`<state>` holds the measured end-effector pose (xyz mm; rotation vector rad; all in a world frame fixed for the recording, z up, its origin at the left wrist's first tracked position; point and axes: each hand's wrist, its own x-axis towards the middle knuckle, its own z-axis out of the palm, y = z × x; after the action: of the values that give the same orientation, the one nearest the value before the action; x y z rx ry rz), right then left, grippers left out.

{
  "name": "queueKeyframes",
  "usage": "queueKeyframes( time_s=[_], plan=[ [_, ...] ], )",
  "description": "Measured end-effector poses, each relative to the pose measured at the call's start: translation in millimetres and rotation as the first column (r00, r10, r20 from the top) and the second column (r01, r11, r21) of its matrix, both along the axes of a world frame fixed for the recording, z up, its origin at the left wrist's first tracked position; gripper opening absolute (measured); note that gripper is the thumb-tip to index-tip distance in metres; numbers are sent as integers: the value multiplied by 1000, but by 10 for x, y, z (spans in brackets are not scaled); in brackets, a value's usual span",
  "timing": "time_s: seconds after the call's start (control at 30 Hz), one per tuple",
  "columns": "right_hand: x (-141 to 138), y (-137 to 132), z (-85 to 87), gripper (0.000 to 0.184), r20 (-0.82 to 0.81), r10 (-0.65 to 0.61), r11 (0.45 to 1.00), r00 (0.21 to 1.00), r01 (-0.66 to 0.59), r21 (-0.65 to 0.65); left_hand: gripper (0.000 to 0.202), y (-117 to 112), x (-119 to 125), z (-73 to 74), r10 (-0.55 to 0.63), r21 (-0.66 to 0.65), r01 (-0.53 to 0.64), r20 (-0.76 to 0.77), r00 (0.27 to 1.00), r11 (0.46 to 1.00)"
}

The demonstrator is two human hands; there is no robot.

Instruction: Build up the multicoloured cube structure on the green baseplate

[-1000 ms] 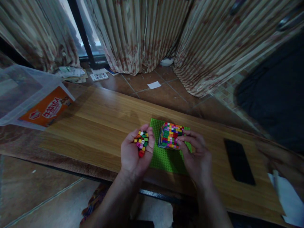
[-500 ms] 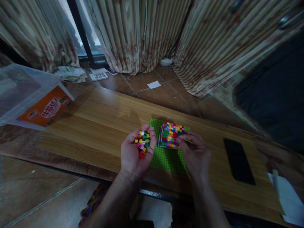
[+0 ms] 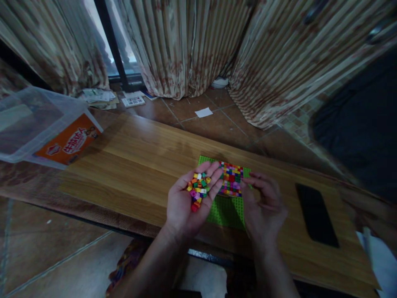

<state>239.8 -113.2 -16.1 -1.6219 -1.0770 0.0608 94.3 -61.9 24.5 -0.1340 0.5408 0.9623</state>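
Note:
Palm up, my left hand (image 3: 189, 203) cradles a small heap of colourful toy building bricks (image 3: 198, 188) in red, yellow, green, white, orange and pink. Its fingers reach over the left part of a block built of many multicoloured bricks (image 3: 231, 178), hiding that side. This block stands on a green studded baseplate (image 3: 225, 211). At the block's right edge is my right hand (image 3: 263, 203), thumb and forefinger tips close together; whether a brick is between them cannot be made out. Its other fingers are curled.
A dark phone (image 3: 316, 215) lies on the wooden table (image 3: 133, 165) to the right. At the left end stands a clear plastic tub (image 3: 40, 124) with an orange label. White paper (image 3: 380, 256) is at the right end. Curtains (image 3: 173, 49) hang beyond the table.
My left hand has moved right with the bricks, its fingers now covering the block's left side. My right hand has drawn slightly right, away from the block's face. The view has shifted a little.

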Motion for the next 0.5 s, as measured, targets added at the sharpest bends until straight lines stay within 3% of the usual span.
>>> queueKeyframes(
  time_s=[0.1, 0.23, 0.37, 0.5],
  plan=[
    [-169, -54, 161, 10, 120, 140, 985, 983, -151, 85, 30, -8, 10, -6, -30, 21, 30, -2, 1000, 999],
    [-378, -111, 332, 23, 199, 406, 912, 892, -410, -23, 34, -12, 37, 1, -12, 48, 12, -3, 1000, 999],
    [-481, -118, 399, 20, 277, 479, 878, 833, -449, -168, 36, -24, 58, -5, -17, 100, 14, 36, 999, 995],
    [-532, -92, 402, 15, 263, 490, 869, 831, -442, -221, 36, -50, 60, -23, -41, 128, 41, -4, 999, 991]
  ],
)
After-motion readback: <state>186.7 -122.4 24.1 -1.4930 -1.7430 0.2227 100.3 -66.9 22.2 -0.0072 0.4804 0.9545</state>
